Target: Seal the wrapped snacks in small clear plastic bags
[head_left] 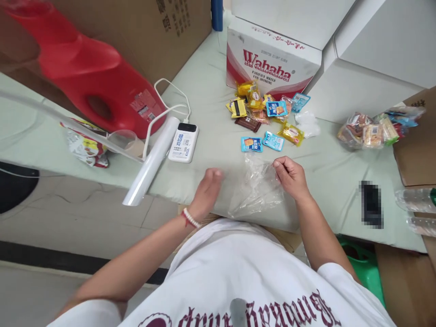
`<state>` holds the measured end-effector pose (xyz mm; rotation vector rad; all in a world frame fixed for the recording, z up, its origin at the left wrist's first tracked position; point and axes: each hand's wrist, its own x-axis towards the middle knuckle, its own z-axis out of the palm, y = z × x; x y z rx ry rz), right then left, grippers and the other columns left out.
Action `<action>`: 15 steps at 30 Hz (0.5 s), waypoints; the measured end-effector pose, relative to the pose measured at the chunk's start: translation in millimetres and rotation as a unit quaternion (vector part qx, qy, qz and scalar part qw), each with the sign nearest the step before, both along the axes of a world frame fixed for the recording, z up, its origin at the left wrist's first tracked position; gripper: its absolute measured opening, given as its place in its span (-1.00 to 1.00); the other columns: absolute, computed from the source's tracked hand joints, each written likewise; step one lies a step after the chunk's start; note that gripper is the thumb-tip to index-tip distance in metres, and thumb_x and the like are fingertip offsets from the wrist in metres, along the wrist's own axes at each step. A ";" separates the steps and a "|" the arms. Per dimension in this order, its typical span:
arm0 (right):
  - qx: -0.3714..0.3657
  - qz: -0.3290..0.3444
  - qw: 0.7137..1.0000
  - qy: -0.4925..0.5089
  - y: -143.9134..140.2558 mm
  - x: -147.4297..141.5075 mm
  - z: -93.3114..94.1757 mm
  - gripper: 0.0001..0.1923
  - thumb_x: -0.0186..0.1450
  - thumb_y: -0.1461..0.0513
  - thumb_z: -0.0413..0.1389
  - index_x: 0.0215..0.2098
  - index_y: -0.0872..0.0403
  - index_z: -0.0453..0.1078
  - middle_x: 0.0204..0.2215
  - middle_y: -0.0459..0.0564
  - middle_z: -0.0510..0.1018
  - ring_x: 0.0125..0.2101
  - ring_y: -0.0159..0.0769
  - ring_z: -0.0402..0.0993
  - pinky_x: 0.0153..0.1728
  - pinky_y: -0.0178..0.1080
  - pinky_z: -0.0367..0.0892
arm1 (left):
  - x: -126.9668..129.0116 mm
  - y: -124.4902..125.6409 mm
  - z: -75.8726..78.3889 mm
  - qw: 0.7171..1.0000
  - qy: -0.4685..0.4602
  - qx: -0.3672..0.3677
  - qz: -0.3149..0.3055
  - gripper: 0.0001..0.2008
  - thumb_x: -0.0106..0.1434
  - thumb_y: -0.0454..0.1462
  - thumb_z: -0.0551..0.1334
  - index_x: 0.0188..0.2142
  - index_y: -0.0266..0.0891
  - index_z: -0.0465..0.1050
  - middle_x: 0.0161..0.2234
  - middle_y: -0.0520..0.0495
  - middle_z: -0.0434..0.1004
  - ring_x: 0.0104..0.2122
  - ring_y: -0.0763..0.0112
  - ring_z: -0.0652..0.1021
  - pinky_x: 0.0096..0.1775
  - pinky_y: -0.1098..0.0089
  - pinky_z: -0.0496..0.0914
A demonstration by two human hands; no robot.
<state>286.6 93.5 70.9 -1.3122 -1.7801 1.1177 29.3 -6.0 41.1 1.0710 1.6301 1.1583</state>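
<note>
A clear plastic bag point(260, 188), crumpled and thin, lies near the table's front edge. My right hand point(291, 176) pinches its upper right side between thumb and fingers. Left of the bag, my left hand point(207, 190) hovers slightly blurred, fingers loosely together and no object visible in it. Just beyond the bag are a blue snack packet point(251, 144) and a light-blue packet point(273, 141). A yellow-wrapped snack point(292, 133) and a brown-wrapped bar point(248, 124) lie farther back, before a heap of small wrapped snacks point(255, 99).
At left are a white power bank point(184, 143) with a cable, a roll of clear film point(151, 161) and a red jug point(102, 77). The Wahaha carton point(272, 63) stands behind the snacks. Filled snack bags point(366, 131) and a pixelated dark object point(372, 204) are at right.
</note>
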 end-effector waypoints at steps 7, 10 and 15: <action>0.060 -0.113 0.991 -0.038 -5.6 24.1 -15.3 -0.59 0.43 -0.14 0.08 -0.26 0.00 0.41 -0.60 -0.17 0.35 -0.57 -0.32 0.28 -0.48 -0.26 0.23 | 49.9 59.2 -8.1 0.983 -0.160 -0.045 -0.078 -0.57 0.29 0.06 0.26 -0.51 -0.18 0.30 -0.66 0.17 0.15 -0.63 0.54 0.19 -0.54 0.45 0.10; 0.036 -0.228 0.973 -0.021 -14.7 50.9 -35.4 -0.58 0.42 -0.17 0.06 -0.26 -0.01 0.38 -0.64 -0.21 0.28 -0.61 -0.32 0.22 -0.55 -0.27 0.18 | 38.4 53.5 -18.6 0.991 -0.130 0.006 0.021 -0.59 0.33 0.07 0.23 -0.46 -0.16 0.29 -0.64 0.18 0.11 -0.62 0.53 0.17 -0.55 0.45 0.08; -0.084 -0.122 0.984 -0.097 -28.9 88.6 -44.6 -0.47 0.36 -0.24 0.07 -0.25 0.03 0.48 -0.54 -0.07 0.48 -0.52 -0.24 0.39 -0.47 -0.20 0.34 | 16.7 35.8 -29.7 0.995 -0.076 0.031 0.053 -0.56 0.39 0.13 0.19 -0.35 -0.18 0.43 -0.64 0.17 0.11 -0.60 0.49 0.17 -0.52 0.45 0.11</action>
